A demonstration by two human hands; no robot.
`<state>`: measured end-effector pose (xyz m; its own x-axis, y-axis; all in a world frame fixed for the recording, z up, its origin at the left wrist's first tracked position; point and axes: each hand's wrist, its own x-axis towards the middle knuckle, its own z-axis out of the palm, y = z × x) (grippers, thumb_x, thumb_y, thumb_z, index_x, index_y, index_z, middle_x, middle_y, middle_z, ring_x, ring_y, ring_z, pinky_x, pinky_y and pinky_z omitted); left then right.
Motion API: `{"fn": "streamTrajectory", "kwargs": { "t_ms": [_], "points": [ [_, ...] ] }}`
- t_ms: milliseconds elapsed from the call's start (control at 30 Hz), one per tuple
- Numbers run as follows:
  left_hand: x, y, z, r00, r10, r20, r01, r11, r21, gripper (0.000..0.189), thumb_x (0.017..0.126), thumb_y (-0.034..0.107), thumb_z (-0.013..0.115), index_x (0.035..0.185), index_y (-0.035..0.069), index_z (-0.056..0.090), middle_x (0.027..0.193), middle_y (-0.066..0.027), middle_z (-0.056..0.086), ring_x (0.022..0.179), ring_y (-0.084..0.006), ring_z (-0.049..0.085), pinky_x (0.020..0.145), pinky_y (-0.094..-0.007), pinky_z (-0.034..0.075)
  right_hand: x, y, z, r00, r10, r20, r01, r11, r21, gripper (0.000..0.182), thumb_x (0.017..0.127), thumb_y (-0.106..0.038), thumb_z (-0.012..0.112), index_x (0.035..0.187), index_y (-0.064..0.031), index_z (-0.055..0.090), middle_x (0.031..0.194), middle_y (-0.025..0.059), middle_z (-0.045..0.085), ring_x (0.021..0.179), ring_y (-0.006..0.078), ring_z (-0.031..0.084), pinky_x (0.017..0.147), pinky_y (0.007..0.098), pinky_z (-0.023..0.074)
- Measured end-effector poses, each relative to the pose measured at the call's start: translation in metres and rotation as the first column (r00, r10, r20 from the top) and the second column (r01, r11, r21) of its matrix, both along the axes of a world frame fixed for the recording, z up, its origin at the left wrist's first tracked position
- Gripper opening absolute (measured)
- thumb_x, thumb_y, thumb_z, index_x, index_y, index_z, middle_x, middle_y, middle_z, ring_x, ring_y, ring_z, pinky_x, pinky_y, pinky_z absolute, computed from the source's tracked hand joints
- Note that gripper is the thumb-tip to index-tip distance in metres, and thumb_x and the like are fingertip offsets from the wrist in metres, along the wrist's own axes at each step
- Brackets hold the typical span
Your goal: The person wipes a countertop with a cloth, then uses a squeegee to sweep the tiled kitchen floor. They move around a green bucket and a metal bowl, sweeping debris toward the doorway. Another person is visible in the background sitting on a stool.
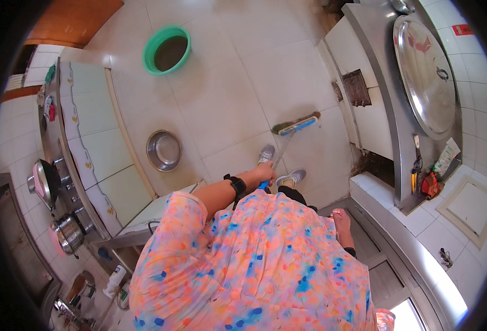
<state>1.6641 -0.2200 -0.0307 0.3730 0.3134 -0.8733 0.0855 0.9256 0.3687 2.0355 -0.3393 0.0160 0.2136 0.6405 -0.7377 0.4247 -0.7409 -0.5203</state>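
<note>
My left hand (265, 172) is closed around the handle of a broom, just above its blue lower grip end. The broom's head (296, 123), blue and cream with dark bristles, rests on the tiled floor ahead of my feet. At my right side hangs my right hand (341, 217), its fingers curled with nothing visible in them. A steel basin (164, 150) stands on the floor to the left. Farther ahead is a green plastic basin (188, 45) with dark content.
On the left runs a counter with pale cabinet doors (97, 99), a lidded pot (68, 235) and a wok (46, 184). To the right, a steel-topped stove (382, 53) bears a large round metal lid (425, 78). A grey door (371, 265) is at the lower right.
</note>
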Motion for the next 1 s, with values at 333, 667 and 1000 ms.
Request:
{"fn": "streamTrajectory", "kwargs": {
  "t_ms": [333, 667, 1000],
  "points": [
    [-0.038, 0.048, 0.003, 0.966, 0.105, -0.238, -0.068, 0.985, 0.159, 0.07, 0.072, 0.002, 0.052, 0.13, 0.011, 0.014, 0.055, -0.007, 0.047, 0.042, -0.0156, 0.046, 0.035, -0.0315, 0.038, 0.024, -0.031, -0.016, 0.996, -0.086, -0.012, 0.087, 0.995, 0.055, 0.013, 0.075, -0.011, 0.051, 0.085, -0.0025, 0.054, 0.075, 0.0064, 0.059, 0.064, 0.0125, 0.057, 0.06, 0.0248, 0.0457],
    [0.043, 0.122, -0.079, 0.955, -0.136, -0.263, 0.274, 0.743, 0.61, 0.003, 0.064, 0.002, 0.053, 0.063, 0.001, 0.051, 0.059, -0.012, 0.053, 0.049, -0.0217, 0.052, 0.039, -0.0354, 0.04, 0.09, -0.156, 0.008, 0.932, 0.003, 0.362, 0.029, 0.996, -0.083, 0.02, 0.074, -0.023, 0.051, 0.079, -0.0049, 0.057, 0.071, 0.0098, 0.061, 0.065, 0.0224, 0.06, 0.061, 0.032, 0.0463],
    [0.235, -0.034, -0.054, 0.93, -0.119, -0.349, 0.194, 0.962, 0.19, 0.008, 0.073, 0.008, 0.049, 0.077, 0.002, 0.047, 0.059, -0.0063, 0.05, 0.053, -0.0174, 0.05, 0.042, -0.0324, 0.04, 0.142, -0.235, -0.027, 0.969, -0.063, 0.24, 0.061, 0.998, 0.015, 0.021, 0.077, -0.023, 0.051, 0.079, -0.0032, 0.057, 0.071, 0.0105, 0.061, 0.064, 0.0205, 0.059, 0.059, 0.0328, 0.0456]
  ]
}}
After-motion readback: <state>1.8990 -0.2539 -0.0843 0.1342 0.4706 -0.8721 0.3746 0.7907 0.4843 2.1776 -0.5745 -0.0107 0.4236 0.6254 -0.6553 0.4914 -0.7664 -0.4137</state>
